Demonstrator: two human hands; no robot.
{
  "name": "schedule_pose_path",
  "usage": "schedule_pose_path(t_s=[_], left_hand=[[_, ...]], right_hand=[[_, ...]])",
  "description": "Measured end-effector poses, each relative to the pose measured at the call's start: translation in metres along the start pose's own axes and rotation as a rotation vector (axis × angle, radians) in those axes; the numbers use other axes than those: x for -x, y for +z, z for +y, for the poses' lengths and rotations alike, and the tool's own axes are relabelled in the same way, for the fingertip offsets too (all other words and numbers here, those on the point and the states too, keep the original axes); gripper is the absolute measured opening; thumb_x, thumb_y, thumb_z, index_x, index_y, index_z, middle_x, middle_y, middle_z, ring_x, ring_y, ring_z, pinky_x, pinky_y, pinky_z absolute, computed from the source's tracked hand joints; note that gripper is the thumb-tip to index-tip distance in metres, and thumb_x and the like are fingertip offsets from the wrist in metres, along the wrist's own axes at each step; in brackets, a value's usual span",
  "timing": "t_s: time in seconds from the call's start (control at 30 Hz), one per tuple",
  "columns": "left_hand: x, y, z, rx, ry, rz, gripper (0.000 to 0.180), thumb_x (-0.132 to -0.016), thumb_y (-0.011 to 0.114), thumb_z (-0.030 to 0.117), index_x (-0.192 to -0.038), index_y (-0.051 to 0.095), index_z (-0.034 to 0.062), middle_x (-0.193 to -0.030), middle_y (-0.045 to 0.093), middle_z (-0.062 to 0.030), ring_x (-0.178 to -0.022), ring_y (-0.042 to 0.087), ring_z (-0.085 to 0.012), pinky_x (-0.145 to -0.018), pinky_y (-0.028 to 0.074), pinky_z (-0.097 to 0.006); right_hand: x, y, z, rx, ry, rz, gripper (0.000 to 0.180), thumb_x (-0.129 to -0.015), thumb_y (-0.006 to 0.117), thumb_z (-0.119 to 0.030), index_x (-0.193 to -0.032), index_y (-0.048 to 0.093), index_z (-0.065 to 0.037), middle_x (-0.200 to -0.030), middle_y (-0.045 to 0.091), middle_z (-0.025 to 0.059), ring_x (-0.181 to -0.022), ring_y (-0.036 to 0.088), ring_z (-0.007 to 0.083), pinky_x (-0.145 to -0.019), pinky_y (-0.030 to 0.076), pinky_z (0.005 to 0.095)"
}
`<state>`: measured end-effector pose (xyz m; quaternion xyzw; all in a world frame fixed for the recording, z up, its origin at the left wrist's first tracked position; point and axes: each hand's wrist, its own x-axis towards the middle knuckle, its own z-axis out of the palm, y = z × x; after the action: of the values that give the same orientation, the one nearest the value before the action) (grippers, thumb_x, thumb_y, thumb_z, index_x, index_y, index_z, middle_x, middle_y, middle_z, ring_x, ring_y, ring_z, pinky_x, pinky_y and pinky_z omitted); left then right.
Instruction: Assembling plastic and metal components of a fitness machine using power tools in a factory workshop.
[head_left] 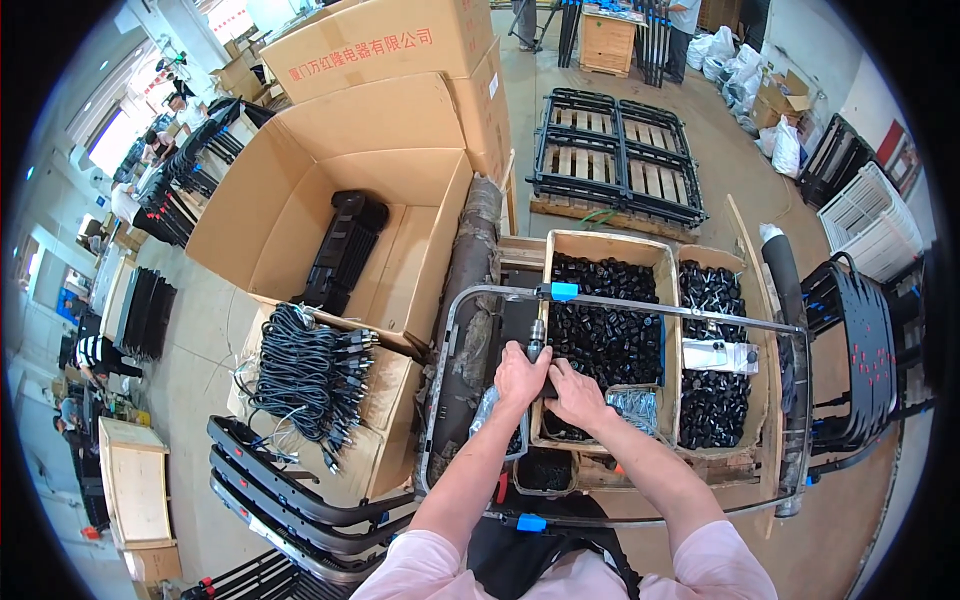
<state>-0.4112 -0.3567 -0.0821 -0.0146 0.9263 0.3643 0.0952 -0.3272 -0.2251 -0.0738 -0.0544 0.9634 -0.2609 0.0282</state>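
My left hand (520,378) is closed around a power drill (537,333), whose silver chuck points away from me. My right hand (578,395) is closed against the drill's dark rear body, which both hands largely hide. Under and around my forearms lies a rectangular metal tube frame (690,313) with rounded corners. Blue clips (565,291) sit on its far and near bars. Just beyond my hands, inside the frame's outline, is a wooden bin (668,290) of small black plastic parts (608,310). A small tray of screws (634,408) lies beside my right wrist.
Right of that bin, another holds black parts (712,415) and a white box (720,357). At left stand an open carton (250,200) and a bundle of black cables (310,375). Curved black frames (290,490) are stacked near left. Black frames (620,150) lie on a pallet ahead.
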Motion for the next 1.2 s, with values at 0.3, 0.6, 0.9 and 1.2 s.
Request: schedule_pose_path(t_s=[0.3,0.6,0.9,1.2], left_hand=[[0.017,0.0,0.0,-0.048,0.04,0.002,0.064,-0.092,0.074,0.056,-0.109,0.059,-0.0038,-0.112,0.07,-0.0303,-0.103,0.07,-0.0494,-0.091,0.056,-0.055],[0.029,0.017,0.023,-0.155,0.188,-0.003,0.059,-0.096,0.071,0.054,-0.105,0.06,-0.003,-0.106,0.071,-0.0285,-0.095,0.073,-0.0476,-0.082,0.059,-0.055],[0.023,0.021,0.025,-0.185,0.157,-0.031,0.058,-0.097,0.07,0.054,-0.107,0.06,-0.0021,-0.11,0.07,-0.0269,-0.099,0.072,-0.0474,-0.086,0.058,-0.055],[0.025,0.022,0.027,-0.165,0.15,-0.019,0.057,-0.097,0.07,0.054,-0.107,0.059,-0.0017,-0.108,0.07,-0.0267,-0.099,0.071,-0.0481,-0.086,0.057,-0.056]], right_hand=[[0.017,-0.013,-0.004,0.072,-0.026,-0.002,0.062,-0.079,0.085,-0.024,-0.126,0.053,0.0,-0.114,0.063,0.0218,-0.102,0.071,0.0402,-0.086,0.06,0.0477],[0.032,-0.026,0.023,0.097,0.051,-0.055,0.07,-0.075,0.088,-0.029,-0.126,0.052,0.003,-0.108,0.071,0.0265,-0.097,0.073,0.0437,-0.084,0.061,0.0501],[0.029,-0.029,0.027,0.115,0.036,-0.045,0.072,-0.077,0.088,-0.028,-0.129,0.052,0.006,-0.106,0.072,0.0266,-0.094,0.074,0.043,-0.082,0.062,0.0499],[0.03,-0.032,0.028,0.067,0.029,-0.034,0.074,-0.076,0.089,-0.026,-0.13,0.051,0.006,-0.109,0.072,0.0278,-0.097,0.074,0.043,-0.083,0.062,0.0489]])
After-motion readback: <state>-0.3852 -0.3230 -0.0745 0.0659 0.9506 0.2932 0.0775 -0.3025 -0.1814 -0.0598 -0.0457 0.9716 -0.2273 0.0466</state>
